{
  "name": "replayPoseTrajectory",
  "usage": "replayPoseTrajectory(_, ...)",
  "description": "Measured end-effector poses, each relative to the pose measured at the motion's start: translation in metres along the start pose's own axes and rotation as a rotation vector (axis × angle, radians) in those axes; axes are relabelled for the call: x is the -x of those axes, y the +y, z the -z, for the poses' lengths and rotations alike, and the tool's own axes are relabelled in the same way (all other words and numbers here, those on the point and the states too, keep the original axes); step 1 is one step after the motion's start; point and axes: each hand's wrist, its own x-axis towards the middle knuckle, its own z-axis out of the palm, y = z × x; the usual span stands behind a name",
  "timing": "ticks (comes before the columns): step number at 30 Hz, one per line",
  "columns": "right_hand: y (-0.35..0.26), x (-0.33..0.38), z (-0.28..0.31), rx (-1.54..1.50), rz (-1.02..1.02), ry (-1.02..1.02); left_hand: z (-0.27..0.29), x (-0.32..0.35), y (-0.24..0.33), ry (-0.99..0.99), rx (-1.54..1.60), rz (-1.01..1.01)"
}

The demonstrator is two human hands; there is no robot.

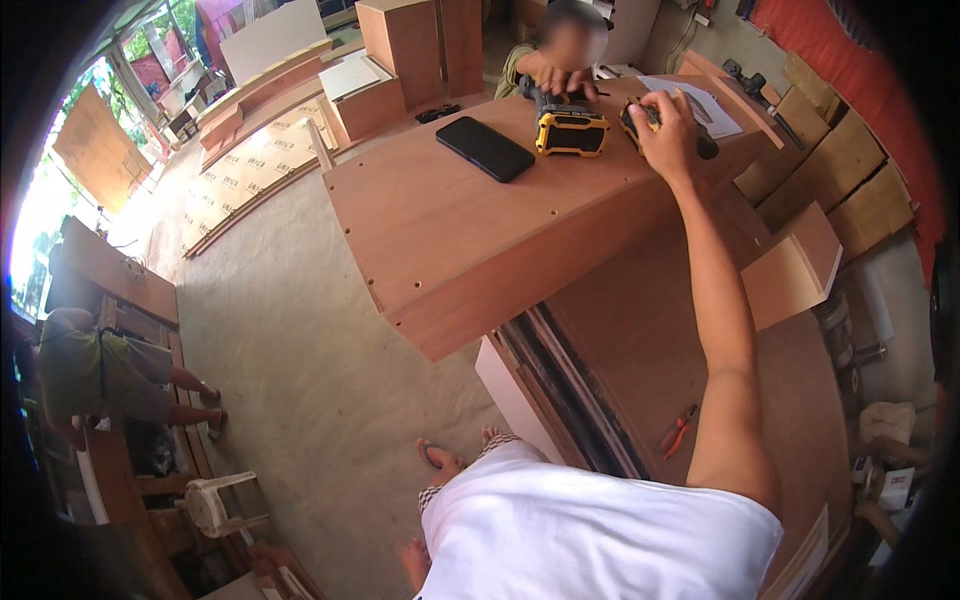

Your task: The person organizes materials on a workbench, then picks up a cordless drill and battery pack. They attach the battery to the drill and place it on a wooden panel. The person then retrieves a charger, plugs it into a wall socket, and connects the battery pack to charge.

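My right arm reaches forward over the wooden cabinet box [480, 235]. At its far right end my right hand [668, 135] has its fingers closed around a yellow-and-black cordless power tool [632, 120]. The hand hides much of that tool, and a dark end pokes out on its right. Just left of it, a second cordless tool [572, 134] stands on its yellow-and-black battery. A co-worker's hand [560, 80] rests on top of it. A black smartphone [485, 148] lies flat on the box, farther left. My left hand is out of sight.
White paper [700, 108] and a wood strip [735, 98] lie at the box's far right. Below my arm, red-handled pliers [678, 432] lie on a brown panel [630, 350]. Stacked boards [260, 170] stand far left. Another person [110, 370] and a white stool [222, 503] are at left.
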Motion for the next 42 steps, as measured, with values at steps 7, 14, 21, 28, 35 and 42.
replayPoseTrajectory(7,0.020,0.014,-0.015,0.135,-0.215,-0.395,-0.010,-0.014,-0.012,0.001,-0.129,-0.014)
replayPoseTrajectory(14,-0.035,0.013,-0.029,-0.038,-0.162,-0.304,-0.021,-0.035,0.008,-0.024,-0.212,-0.018)
replayPoseTrajectory(21,-0.031,0.067,-0.072,0.014,-0.575,-0.049,-0.015,-0.072,0.062,-0.074,-0.379,-0.100)
replayPoseTrajectory(28,-0.064,0.106,-0.084,0.113,-0.519,-0.190,0.011,-0.132,0.171,-0.225,-1.298,-0.606)
replayPoseTrajectory(35,-0.077,0.105,-0.074,0.120,-0.463,-0.206,-0.021,-0.207,0.304,-0.380,-0.584,-0.149)
replayPoseTrajectory(42,-0.065,0.109,-0.078,-0.008,-0.509,-0.169,-0.098,-0.221,0.370,-0.426,-0.263,-0.091)
